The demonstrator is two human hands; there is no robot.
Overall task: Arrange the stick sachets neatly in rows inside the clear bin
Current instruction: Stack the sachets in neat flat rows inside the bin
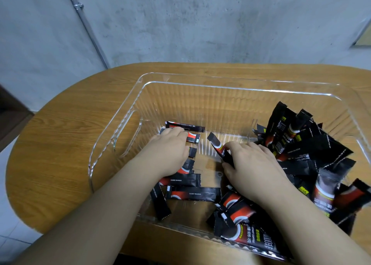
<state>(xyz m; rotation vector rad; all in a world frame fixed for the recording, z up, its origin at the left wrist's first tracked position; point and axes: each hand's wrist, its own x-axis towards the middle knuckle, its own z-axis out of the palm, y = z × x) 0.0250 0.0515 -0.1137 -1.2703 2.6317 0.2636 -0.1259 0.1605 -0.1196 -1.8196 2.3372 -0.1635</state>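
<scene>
A clear ribbed plastic bin [128,108] stands on the wooden table. Inside it on the left, several black-and-red stick sachets [192,193] lie flat, side by side in a rough row. My left hand [170,154] rests palm down on that row with its fingers fairly straight. My right hand [253,164] is in the middle of the bin and pinches one black stick sachet [219,150], which tilts up to the far left. A loose heap of sachets [305,144] fills the bin's right side and near right corner.
The rounded wooden table [66,144] ends at its curved edge on the left, with pale floor tiles [8,204] beyond. A grey concrete wall [200,23] with a metal pipe [88,29] rises right behind the table. Bare bin floor [206,170] shows between my hands.
</scene>
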